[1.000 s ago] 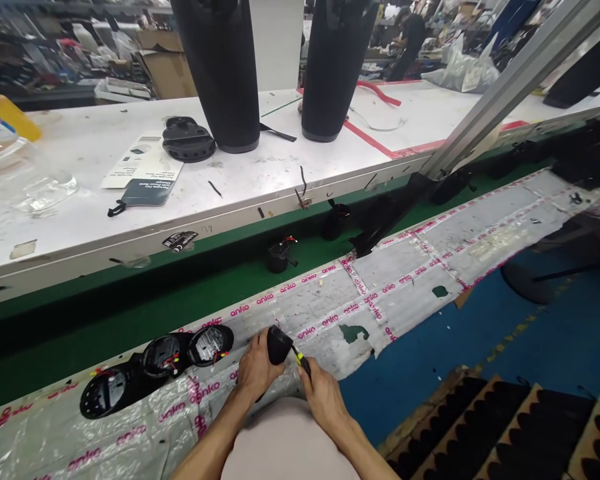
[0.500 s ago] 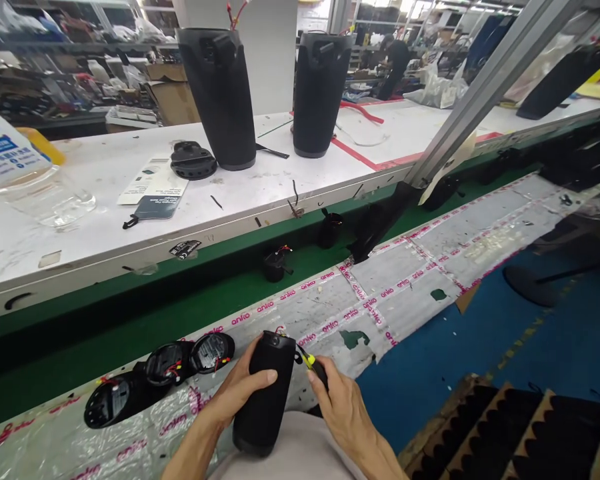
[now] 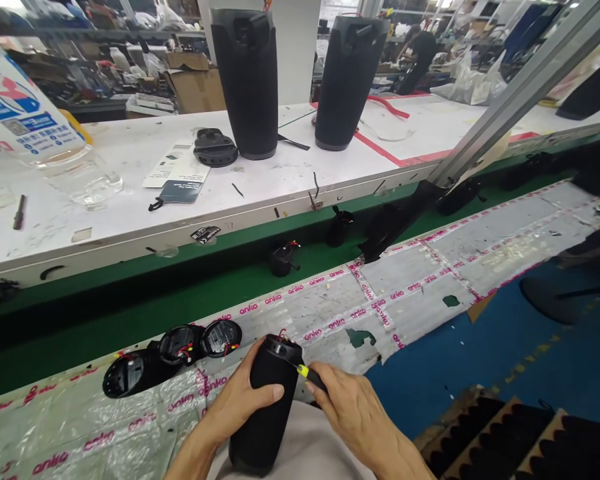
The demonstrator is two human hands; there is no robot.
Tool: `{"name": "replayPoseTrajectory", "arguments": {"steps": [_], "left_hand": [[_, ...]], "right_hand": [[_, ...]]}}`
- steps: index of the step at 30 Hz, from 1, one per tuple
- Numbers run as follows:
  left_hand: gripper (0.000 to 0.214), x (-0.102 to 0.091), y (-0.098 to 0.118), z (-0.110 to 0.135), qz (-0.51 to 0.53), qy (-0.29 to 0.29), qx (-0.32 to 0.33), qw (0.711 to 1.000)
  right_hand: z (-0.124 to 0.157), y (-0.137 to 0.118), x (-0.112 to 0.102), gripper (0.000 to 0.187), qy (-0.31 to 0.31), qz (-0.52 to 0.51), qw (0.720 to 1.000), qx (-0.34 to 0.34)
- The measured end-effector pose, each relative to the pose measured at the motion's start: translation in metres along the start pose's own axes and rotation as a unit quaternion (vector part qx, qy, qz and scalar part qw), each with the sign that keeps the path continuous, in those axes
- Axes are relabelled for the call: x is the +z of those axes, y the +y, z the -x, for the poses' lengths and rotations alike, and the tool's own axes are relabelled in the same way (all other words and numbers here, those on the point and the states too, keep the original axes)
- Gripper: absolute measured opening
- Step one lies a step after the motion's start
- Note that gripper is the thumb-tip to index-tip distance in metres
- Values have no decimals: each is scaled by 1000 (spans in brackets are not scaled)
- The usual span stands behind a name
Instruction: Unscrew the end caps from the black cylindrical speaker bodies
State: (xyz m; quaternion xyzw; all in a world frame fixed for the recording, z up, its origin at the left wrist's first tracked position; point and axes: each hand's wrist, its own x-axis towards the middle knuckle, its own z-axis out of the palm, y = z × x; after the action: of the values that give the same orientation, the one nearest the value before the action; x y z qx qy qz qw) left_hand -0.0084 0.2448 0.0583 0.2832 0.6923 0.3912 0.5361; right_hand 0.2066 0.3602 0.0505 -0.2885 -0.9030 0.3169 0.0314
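A black fabric-covered cylindrical speaker (image 3: 270, 407) leans upright against my lap, with thin red wires at its top end. My left hand (image 3: 247, 393) is wrapped around its left side, thumb across the front. My right hand (image 3: 347, 403) is closed round a black-and-yellow handled hand tool (image 3: 311, 377), whose thin tip meets the upper right edge of the speaker; its exact kind is too small to make out. To the left, several round-ended black speakers (image 3: 180, 345) with red wires showing lie on the plastic-covered ledge (image 3: 325, 303).
Two tall black speakers (image 3: 253, 87) stand on the white bench (image 3: 280, 183), beside a black end part (image 3: 215, 148), cards and a clear bottle (image 3: 55, 140). A metal post (image 3: 510, 93) slants up at right. Small black wired parts (image 3: 283, 259) sit on the green strip.
The tool's tip has moved in from beside the speaker onto its upper edge, and my right hand has turned with it. My left hand keeps its hold. The camera view has shifted left.
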Motion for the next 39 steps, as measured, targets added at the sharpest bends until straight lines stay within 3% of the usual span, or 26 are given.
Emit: {"name": "replayPoseTrajectory", "arguments": {"steps": [18, 29, 33, 37, 39], "left_hand": [[98, 10, 15, 12, -48, 6, 34, 998], [95, 24, 10, 25, -120, 90, 7, 989], [95, 19, 8, 24, -74, 96, 38, 992], [98, 16, -2, 34, 84, 109, 84, 987], [94, 17, -10, 44, 175, 148, 87, 969]], "right_hand": [[-1, 3, -25, 9, -38, 231, 968, -90], [1, -11, -31, 8, -31, 307, 944, -117], [-1, -11, -30, 3, 15, 233, 961, -148], [6, -14, -15, 33, 174, 18, 962, -210], [9, -17, -3, 34, 218, -49, 961, -165]]}}
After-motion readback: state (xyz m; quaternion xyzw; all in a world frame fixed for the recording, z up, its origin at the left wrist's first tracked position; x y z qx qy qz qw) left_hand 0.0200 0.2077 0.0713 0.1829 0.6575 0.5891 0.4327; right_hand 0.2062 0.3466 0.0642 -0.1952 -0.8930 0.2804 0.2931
